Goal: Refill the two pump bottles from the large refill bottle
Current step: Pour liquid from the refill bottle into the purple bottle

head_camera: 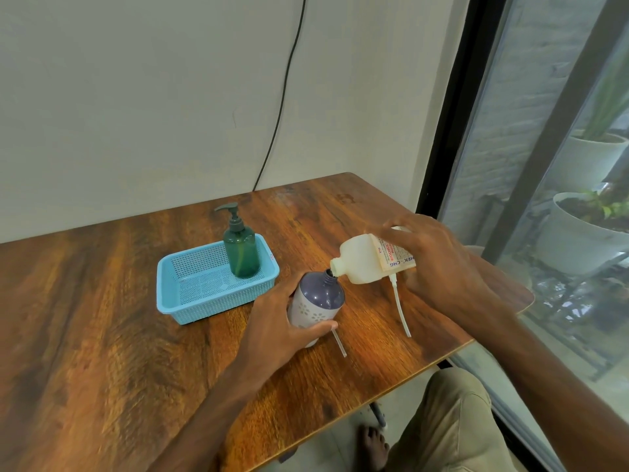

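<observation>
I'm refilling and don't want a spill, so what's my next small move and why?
Probably tip the refill bottle a little steeper with your right hand, while your left hand steadies the purple bottle. The mouths meet, the refill bottle lies near level, and no flow shows.

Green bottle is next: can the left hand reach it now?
Probably not yet: left hand holds the purple bottle under the refill bottle. Otherwise the way to the green bottle looks free.

Refill bottle (360, 258) base hidden under right hand (439, 267), label (391, 258) partly covered
</observation>
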`<state>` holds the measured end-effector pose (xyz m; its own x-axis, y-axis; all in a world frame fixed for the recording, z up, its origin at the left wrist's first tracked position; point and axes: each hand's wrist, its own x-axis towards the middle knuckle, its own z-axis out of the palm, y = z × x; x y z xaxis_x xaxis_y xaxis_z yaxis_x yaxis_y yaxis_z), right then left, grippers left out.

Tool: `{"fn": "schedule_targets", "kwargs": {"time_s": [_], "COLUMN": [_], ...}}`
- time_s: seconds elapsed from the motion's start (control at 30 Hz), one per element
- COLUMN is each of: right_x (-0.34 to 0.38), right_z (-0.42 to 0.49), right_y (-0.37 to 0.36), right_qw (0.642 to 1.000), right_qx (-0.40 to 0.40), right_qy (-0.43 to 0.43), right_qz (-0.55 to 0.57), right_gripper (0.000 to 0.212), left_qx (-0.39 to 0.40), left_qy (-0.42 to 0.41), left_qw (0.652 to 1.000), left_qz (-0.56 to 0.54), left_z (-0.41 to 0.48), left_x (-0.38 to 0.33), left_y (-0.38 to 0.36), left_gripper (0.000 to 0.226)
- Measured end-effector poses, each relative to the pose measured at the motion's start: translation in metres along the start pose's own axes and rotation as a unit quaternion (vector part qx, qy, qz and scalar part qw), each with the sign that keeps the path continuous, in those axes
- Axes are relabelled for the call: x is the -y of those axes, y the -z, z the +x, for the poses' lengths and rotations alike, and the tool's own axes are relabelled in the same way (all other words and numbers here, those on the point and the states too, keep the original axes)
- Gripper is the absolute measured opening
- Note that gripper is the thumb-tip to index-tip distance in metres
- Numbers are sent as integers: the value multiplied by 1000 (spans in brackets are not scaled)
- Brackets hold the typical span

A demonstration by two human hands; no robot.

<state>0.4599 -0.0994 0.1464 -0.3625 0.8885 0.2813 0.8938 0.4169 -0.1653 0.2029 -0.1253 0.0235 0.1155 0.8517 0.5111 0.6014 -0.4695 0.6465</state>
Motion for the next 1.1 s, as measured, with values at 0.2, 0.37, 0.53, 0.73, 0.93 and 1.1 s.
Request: {"fn": "schedule_targets", "kwargs": {"time_s": [0.2, 0.37, 0.53, 0.73, 0.93, 1.1], "right_x": [-2, -2, -3, -4, -2, -1], "right_z": [1, 1, 2, 4, 4, 4], "right_y": [-1, -7, -10, -10, -8, -7], "right_qw": [1000, 1000, 1000, 1000, 999, 999], "right_qx": [3, -9, -17, -18, -18, -17], "right_qy": [3, -27, -23, -13, -11, -9], "right_qz": [3, -4, -3, -15, -25, -26], "right_gripper": [71, 75, 78, 76, 75, 74], "left_qx": [6, 10, 5, 12, 10, 1], "left_qy": [16, 23, 24, 35, 39, 31], "left_qw": [1000, 1000, 1000, 999, 999, 999], "left_qz": [-15, -12, -8, -18, -20, -18], "left_z": [-1, -1, -1, -2, -1, -2], "left_x": [3, 4, 2, 3, 4, 1], "left_y": [-2, -2, -2, -2, -3, -1], "left_gripper": [79, 81, 81, 81, 86, 79]}}
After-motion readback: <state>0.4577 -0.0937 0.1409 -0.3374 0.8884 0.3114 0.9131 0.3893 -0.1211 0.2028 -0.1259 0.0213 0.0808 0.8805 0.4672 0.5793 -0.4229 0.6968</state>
